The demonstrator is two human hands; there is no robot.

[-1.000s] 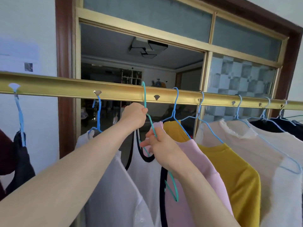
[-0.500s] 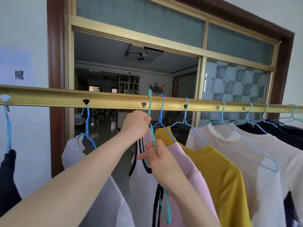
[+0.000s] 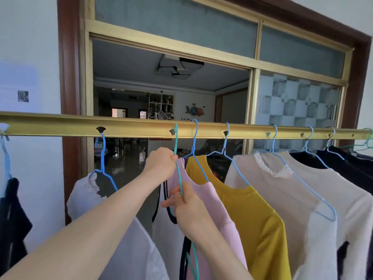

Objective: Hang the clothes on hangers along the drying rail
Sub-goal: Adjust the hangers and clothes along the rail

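A gold drying rail (image 3: 131,126) is running left to right across the view, pierced with a row of notches. The left hand (image 3: 161,163) is closing in a fist around the neck of a teal hanger (image 3: 176,142), whose hook is sitting at a notch near the rail's middle. The right hand (image 3: 188,207), lower and nearer, is pinching the same hanger's wire between thumb and fingers. A white garment with black trim (image 3: 167,235) is hanging from it. Just right, a pink top (image 3: 214,207), a mustard top (image 3: 252,215) and a cream top (image 3: 302,188) are hanging on blue hangers; a white lace top (image 3: 84,197) is hanging left.
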